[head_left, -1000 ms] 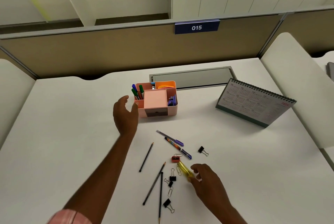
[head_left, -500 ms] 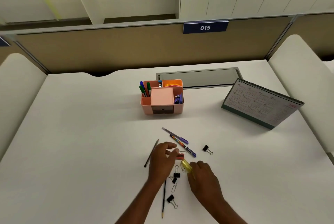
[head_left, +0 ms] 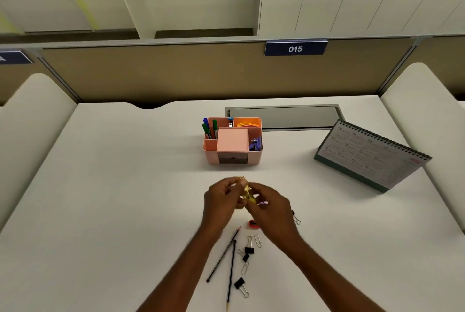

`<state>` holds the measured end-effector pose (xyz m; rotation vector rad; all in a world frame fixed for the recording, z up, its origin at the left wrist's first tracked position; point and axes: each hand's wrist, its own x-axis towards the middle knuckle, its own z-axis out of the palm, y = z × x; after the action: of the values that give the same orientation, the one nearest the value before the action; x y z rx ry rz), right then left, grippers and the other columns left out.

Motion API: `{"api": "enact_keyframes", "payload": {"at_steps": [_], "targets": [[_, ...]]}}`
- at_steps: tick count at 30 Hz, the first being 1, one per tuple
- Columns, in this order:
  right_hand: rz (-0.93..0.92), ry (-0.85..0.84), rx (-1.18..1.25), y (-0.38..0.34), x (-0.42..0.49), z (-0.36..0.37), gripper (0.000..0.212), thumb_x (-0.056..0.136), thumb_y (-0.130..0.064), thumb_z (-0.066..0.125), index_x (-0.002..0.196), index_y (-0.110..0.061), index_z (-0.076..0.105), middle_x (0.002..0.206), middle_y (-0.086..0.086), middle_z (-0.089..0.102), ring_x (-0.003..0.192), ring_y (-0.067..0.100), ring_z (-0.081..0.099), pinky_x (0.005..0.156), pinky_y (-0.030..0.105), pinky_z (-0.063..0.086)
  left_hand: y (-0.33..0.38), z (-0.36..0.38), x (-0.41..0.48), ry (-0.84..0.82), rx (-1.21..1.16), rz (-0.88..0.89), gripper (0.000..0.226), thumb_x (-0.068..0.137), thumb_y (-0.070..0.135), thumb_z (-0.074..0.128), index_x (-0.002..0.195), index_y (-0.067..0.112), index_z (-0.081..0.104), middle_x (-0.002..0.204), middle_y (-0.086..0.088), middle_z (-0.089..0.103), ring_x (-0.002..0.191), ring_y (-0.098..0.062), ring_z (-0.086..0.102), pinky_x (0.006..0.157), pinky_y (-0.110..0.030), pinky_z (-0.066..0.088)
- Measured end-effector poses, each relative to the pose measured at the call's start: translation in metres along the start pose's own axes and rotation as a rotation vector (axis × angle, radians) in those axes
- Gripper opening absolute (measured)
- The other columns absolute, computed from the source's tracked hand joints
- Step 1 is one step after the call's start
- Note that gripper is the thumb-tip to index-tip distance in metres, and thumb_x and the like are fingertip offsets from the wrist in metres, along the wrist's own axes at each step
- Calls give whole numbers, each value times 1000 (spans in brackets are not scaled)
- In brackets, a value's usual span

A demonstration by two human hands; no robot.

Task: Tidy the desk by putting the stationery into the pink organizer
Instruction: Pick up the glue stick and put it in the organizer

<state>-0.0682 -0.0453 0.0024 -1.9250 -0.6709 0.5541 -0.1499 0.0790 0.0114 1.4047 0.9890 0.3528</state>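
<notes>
The pink organizer (head_left: 232,155) stands at the desk's middle back, with markers (head_left: 209,128) in its left slot and a purple item in the right one. In front of it my left hand (head_left: 221,199) and my right hand (head_left: 270,208) meet above the desk, both pinching a yellow translucent item (head_left: 247,193); a bit of purple pen (head_left: 263,202) shows at my right fingers. Below the hands lie a red sharpener (head_left: 253,223), two pencils (head_left: 231,267), black binder clips (head_left: 247,252) and paper clips (head_left: 258,240). The hands hide the pens.
A desk calendar (head_left: 372,155) stands at the right. A grey cable hatch (head_left: 284,116) sits behind the organizer. A tan partition with the sign 015 (head_left: 295,49) closes the back, and white side panels (head_left: 427,120) flank the white desk (head_left: 113,186).
Both hands have risen from the pile and come together with the yellow item, closer to the organizer. A second ago my left hand was up beside the organizer.
</notes>
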Motion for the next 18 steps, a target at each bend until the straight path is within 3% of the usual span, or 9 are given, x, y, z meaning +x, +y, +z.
{"api": "enact_keyframes", "payload": {"at_steps": [4, 7, 11, 14, 18], "targets": [[-82, 37, 7, -31, 40, 6, 29, 92, -25, 74, 121, -24, 72, 105, -11, 73, 87, 3, 68, 74, 17, 58, 27, -7, 27, 59, 43, 81, 27, 99, 45, 63, 113, 25, 75, 95, 6, 78, 80, -12, 76, 68, -26, 63], [-98, 63, -32, -46, 75, 16, 25, 95, -26, 71, 119, -20, 71, 101, -12, 72, 85, 0, 66, 74, 10, 52, 47, -15, 44, 126, 50, 80, 31, 102, 51, 54, 110, 27, 71, 96, 7, 78, 75, -11, 76, 63, -24, 61], [-64, 86, -185, -51, 129, 38, 37, 95, -28, 71, 129, -12, 67, 116, 4, 73, 98, 17, 69, 83, 27, 58, 61, -25, 65, 170, 74, -40, 49, 103, 62, 40, 129, 28, 63, 103, 6, 69, 73, -14, 73, 58, -22, 55], [-26, 79, -290, -55, 157, 55, 42, 94, -30, 72, 131, -12, 65, 123, 7, 72, 106, 24, 69, 96, 39, 57, 66, -31, 75, 151, 96, -115, 58, 103, 66, 32, 131, 25, 62, 99, 4, 65, 69, -15, 71, 59, -23, 55], [-35, 85, -384, -57, 179, 71, 37, 96, -25, 70, 129, -10, 65, 122, 9, 72, 107, 26, 69, 96, 36, 53, 66, -35, 86, 84, 55, -171, 69, 101, 70, 25, 140, 24, 59, 120, -5, 69, 79, -24, 77, 64, -27, 59]]}}
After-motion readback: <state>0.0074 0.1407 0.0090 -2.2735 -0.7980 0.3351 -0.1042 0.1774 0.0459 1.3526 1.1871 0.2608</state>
